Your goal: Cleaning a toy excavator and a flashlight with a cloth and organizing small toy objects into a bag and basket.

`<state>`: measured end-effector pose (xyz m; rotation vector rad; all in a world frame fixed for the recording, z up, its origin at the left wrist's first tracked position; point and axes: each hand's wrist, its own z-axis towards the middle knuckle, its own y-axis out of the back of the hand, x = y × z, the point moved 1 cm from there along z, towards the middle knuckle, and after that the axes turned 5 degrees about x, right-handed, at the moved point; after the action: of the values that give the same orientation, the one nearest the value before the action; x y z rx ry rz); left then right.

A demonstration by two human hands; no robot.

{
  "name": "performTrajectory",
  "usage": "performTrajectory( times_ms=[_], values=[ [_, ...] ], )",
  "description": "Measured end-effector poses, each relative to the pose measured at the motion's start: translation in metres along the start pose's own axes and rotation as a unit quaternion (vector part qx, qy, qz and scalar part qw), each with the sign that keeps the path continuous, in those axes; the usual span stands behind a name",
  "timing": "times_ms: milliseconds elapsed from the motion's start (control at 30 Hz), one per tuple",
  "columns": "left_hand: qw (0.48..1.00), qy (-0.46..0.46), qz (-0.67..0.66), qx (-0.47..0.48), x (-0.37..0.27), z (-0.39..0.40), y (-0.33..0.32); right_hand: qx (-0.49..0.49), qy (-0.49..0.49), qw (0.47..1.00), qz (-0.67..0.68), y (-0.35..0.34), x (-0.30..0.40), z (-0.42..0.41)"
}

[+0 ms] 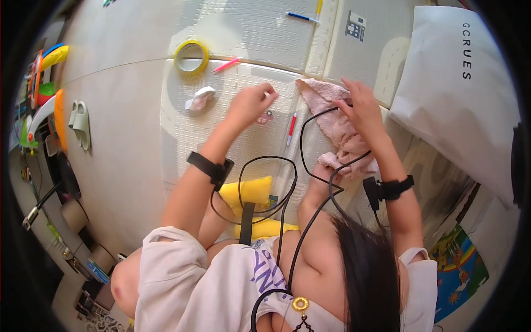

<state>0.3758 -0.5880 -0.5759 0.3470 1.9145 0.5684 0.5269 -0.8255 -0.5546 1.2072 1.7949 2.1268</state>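
Observation:
My left hand (254, 101) is above the pale foam mat (232, 145), its fingers curled in; whether they pinch something small cannot be told. Over a crumpled pink cloth (332, 118) is my right hand (360, 106), thumb and fingers partly apart. A black cable (302, 135) meets this hand near the thumb; whether it is gripped is unclear. Between the hands lies a red marker (292, 129). To the left are a crumpled white and pink piece (200, 98), a roll of yellow tape (191, 57) and a pink pen or cap (226, 64).
Black cable loops (269, 157) hang in front of my body. Yellow cushion-like pieces (253, 191) lie between my legs. A large white bag (452, 95) stands at right. A blue marker (299, 16) is at the top; pale slippers (81, 124) and toys (54, 58) are at left.

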Motion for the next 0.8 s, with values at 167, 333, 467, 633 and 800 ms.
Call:
performTrajectory(
  times_ms=[167, 333, 467, 633, 800],
  values=[
    [0.991, -0.027, 0.125, 0.050, -0.025, -0.031, -0.048, 0.073, -0.062, 0.995, 0.020, -0.012, -0.018, -0.003],
    [0.972, -0.028, 0.230, 0.048, -0.023, -0.032, -0.074, -0.038, -0.220, 0.894, 0.390, 0.010, -0.023, -0.016],
    [0.978, -0.003, 0.201, 0.059, -0.027, -0.034, -0.076, -0.069, -0.246, 0.816, 0.519, 0.024, -0.029, -0.031],
    [0.986, -0.043, 0.160, 0.037, -0.028, -0.037, -0.075, -0.109, -0.246, 0.684, 0.679, 0.037, -0.024, -0.036],
    [0.992, -0.093, 0.023, 0.077, -0.042, -0.042, -0.077, -0.118, -0.213, 0.645, 0.724, 0.059, -0.021, -0.049]
  ],
)
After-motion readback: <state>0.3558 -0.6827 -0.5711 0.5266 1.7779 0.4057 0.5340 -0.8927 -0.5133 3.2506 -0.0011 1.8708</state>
